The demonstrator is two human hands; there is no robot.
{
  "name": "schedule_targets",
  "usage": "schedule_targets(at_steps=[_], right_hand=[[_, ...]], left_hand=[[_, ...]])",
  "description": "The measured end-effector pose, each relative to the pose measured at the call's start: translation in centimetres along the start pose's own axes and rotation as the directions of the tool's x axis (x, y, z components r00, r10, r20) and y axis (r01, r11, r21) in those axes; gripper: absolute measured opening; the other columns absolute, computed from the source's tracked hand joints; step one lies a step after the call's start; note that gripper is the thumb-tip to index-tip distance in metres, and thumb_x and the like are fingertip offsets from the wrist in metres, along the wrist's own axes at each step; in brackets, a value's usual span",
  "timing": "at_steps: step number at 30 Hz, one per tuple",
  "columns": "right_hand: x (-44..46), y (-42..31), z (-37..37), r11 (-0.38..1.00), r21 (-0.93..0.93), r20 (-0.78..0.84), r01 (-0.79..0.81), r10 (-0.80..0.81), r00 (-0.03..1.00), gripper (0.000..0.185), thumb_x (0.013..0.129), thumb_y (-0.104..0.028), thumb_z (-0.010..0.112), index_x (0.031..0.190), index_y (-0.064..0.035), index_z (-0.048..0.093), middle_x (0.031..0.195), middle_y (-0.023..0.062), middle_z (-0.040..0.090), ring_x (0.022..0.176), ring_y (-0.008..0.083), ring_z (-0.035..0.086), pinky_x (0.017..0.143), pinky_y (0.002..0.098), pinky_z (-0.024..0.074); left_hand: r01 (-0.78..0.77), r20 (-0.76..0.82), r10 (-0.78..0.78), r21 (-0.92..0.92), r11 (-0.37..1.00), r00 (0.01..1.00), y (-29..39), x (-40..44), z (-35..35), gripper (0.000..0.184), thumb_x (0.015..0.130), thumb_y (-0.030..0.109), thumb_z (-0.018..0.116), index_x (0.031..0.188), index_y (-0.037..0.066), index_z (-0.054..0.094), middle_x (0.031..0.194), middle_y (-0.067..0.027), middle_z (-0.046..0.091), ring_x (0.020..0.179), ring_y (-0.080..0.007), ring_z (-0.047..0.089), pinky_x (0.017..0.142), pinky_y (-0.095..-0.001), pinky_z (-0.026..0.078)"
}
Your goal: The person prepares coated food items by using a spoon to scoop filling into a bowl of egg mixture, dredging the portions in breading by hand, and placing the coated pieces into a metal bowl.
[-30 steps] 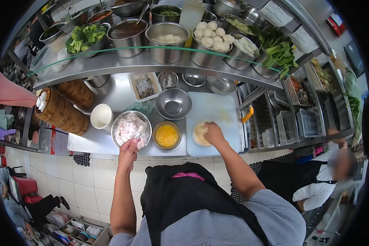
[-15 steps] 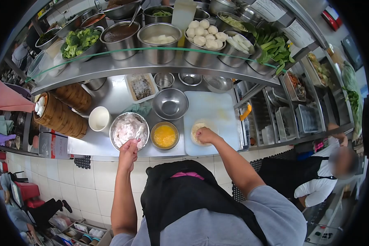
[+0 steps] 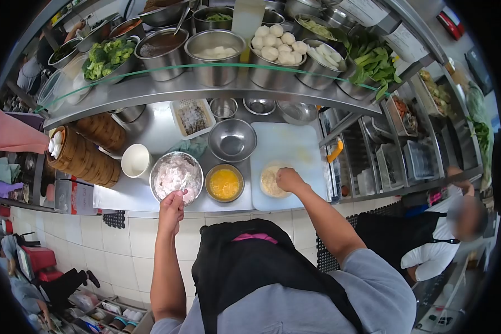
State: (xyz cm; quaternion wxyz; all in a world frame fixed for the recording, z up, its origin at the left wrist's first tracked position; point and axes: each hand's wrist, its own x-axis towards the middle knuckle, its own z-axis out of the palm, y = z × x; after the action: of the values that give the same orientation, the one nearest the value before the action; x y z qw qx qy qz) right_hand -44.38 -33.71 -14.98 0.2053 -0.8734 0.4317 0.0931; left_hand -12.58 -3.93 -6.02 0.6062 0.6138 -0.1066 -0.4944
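Note:
My left hand is closed at the near rim of a metal bowl of pale pink, white-dusted food; its fingers pinch something small and light that I cannot make out. To the right sits a metal bowl of beaten yellow egg. My right hand has its fingers closed at the right side of a round dish of pale crumbs on the light blue cutting board. Whether anything is in those fingers is hidden. An empty metal bowl stands behind the egg.
Left are a white cup and bamboo steamers. A tray of grey food lies farther back. Above, a steel shelf holds broccoli, white balls and greens. Another person is at the right.
My right hand first moved left over the crumbs, then back to the right side of the dish. My left hand stays by its bowl. The whole view has shifted slightly.

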Motion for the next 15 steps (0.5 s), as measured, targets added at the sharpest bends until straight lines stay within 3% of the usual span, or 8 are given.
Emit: schedule_targets(at_steps=[2, 6, 8, 9, 11, 15], right_hand=[[0.5, -0.6, 0.6, 0.988, -0.021, 0.083, -0.154, 0.155, 0.984, 0.038, 0.085, -0.025, 0.06, 0.108, 0.0027, 0.068, 0.11, 0.0253, 0.068, 0.105, 0.0405, 0.066, 0.091, 0.045, 0.0534], [0.5, -1.9, -0.2, 0.958, 0.093, 0.081, -0.27, 0.263, 0.961, 0.041, 0.084, -0.032, 0.059, 0.101, 0.0031, 0.07, 0.105, 0.026, 0.069, 0.103, 0.0417, 0.065, 0.093, 0.0462, 0.0513], [2.0, -0.6, 0.8, 0.958, 0.205, 0.207, -0.198, 0.156, 0.966, 0.047, 0.081, -0.036, 0.063, 0.103, 0.0052, 0.068, 0.094, 0.025, 0.07, 0.092, 0.0348, 0.071, 0.08, 0.0431, 0.0574], [2.2, -0.7, 0.4, 0.959, 0.204, 0.206, -0.196, 0.154, 0.966, 0.047, 0.081, -0.036, 0.063, 0.103, 0.0052, 0.068, 0.094, 0.025, 0.07, 0.092, 0.0348, 0.071, 0.08, 0.0431, 0.0574], [2.4, -0.7, -0.4, 0.884, 0.334, 0.371, -0.327, 0.196, 0.908, 0.039, 0.079, -0.03, 0.069, 0.1, 0.0019, 0.066, 0.08, 0.0174, 0.068, 0.07, 0.0262, 0.07, 0.058, 0.0382, 0.0578], [2.3, -0.2, 0.0, 0.766, 0.504, 0.376, -0.398, 0.22, 0.9, 0.03, 0.075, -0.021, 0.072, 0.093, 0.0022, 0.067, 0.08, 0.0168, 0.068, 0.06, 0.027, 0.069, 0.048, 0.0374, 0.0566]], left_hand=[[0.001, 0.015, -0.001, -0.006, 1.0, 1.0, 0.0, 0.2, 0.2, 0.037, 0.099, 0.034, 0.061, 0.116, 0.001, 0.064, 0.064, 0.0077, 0.042, 0.046, -0.0006, 0.028, 0.041, -0.0189, 0.021], [-0.003, 0.03, 0.003, -0.011, 1.0, 1.0, 0.0, 0.4, 0.9, 0.036, 0.099, 0.033, 0.062, 0.115, 0.002, 0.065, 0.064, 0.0077, 0.042, 0.046, -0.0005, 0.029, 0.041, -0.0187, 0.021], [-0.007, 0.033, 0.007, -0.021, 1.0, 0.999, 0.1, 0.5, 0.9, 0.035, 0.1, 0.033, 0.061, 0.115, 0.002, 0.065, 0.064, 0.0077, 0.042, 0.046, -0.0005, 0.029, 0.04, -0.0187, 0.021], [-0.006, 0.041, 0.007, -0.02, 1.0, 0.999, 0.1, 0.5, 0.9, 0.035, 0.1, 0.033, 0.061, 0.114, 0.002, 0.065, 0.064, 0.0077, 0.042, 0.046, -0.0006, 0.029, 0.04, -0.0189, 0.021], [-0.005, 0.05, 0.006, -0.021, 1.0, 0.999, 0.1, 0.5, 0.9, 0.034, 0.1, 0.032, 0.061, 0.114, 0.002, 0.065, 0.064, 0.0077, 0.042, 0.046, -0.0006, 0.029, 0.04, -0.0191, 0.021], [-0.002, 0.021, 0.003, -0.009, 1.0, 1.0, 0.1, 0.5, 0.7, 0.034, 0.1, 0.031, 0.061, 0.115, 0.002, 0.065, 0.064, 0.0075, 0.043, 0.046, -0.0007, 0.029, 0.04, -0.0193, 0.021]])
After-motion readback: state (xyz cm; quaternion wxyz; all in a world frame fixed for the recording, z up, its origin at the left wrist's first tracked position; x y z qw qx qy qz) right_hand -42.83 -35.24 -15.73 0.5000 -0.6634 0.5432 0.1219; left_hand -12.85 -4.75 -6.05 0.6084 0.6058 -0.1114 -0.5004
